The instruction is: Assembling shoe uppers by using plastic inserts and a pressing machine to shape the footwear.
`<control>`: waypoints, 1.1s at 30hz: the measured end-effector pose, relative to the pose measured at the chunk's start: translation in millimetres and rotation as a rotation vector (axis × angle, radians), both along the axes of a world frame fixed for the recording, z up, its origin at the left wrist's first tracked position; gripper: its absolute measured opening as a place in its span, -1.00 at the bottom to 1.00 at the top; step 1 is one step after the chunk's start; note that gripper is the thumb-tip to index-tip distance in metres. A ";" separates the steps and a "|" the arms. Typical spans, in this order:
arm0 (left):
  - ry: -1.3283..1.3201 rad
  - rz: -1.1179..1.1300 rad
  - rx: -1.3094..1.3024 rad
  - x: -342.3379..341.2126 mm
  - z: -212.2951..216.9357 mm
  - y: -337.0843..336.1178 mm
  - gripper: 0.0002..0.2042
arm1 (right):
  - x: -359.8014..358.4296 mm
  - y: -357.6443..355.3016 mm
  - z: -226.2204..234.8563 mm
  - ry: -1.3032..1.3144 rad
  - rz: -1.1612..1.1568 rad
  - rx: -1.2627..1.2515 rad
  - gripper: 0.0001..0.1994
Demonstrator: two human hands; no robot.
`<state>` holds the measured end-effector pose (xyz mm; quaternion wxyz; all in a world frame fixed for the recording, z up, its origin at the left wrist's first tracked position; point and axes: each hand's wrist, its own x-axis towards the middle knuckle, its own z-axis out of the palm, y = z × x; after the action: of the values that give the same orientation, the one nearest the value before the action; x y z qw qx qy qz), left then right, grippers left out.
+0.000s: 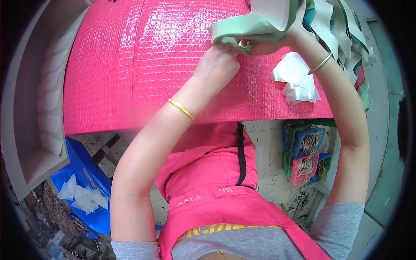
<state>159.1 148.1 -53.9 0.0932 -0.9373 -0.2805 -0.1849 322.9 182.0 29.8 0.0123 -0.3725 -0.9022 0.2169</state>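
Observation:
A pale green, flexible strip (249, 27) with a white face curves up over the far part of the pink table. My left hand (220, 63) is closed on its lower edge, fingers curled with the knuckles up. Close beside it, my right hand (266, 47) also grips the strip, partly hidden behind it. Both hands are raised near the table's far middle, and the fingertips are mostly out of sight. Below my right wrist, a small stack of shiny white cut pieces (297, 78) lies on the pink quilted table cover (143, 73).
More white-and-green strips (333, 28) are heaped at the far right. A long grey box (26, 117) holding several curved white pieces stands left. A blue chair (93, 169) bears translucent white cut pieces (82, 195). Small plastic baskets (305, 169) with cords hang below the table's right.

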 end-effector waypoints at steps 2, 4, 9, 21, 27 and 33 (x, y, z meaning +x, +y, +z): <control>-0.013 0.019 0.009 -2.1 -2.2 1.3 -0.86 | 1.9 1.6 -2.8 -0.071 0.076 0.057 -0.72; -0.006 0.010 0.017 -1.6 1.2 2.0 -0.86 | 5.9 1.2 -5.9 -0.147 0.145 0.107 -0.72; -0.134 -0.019 0.007 -7.8 -4.0 7.8 -0.88 | 11.2 18.3 -46.1 0.257 0.077 0.348 -0.76; -0.385 -0.002 -0.190 -13.2 -12.8 -0.9 -0.81 | 12.6 20.7 -59.5 0.188 0.214 0.827 -0.59; -0.309 0.086 -0.018 1.2 -19.3 -3.4 -0.80 | 22.9 18.1 -53.5 0.158 0.233 0.853 -0.66; -0.356 0.175 -0.190 10.4 -18.9 -5.1 -0.74 | 41.7 14.1 -42.1 0.128 0.242 0.894 -0.71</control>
<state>169.5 143.0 -72.8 -0.0307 -0.8666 -0.3887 -0.3114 364.5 196.0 -12.2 0.2020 -0.2084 -0.9416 -0.1707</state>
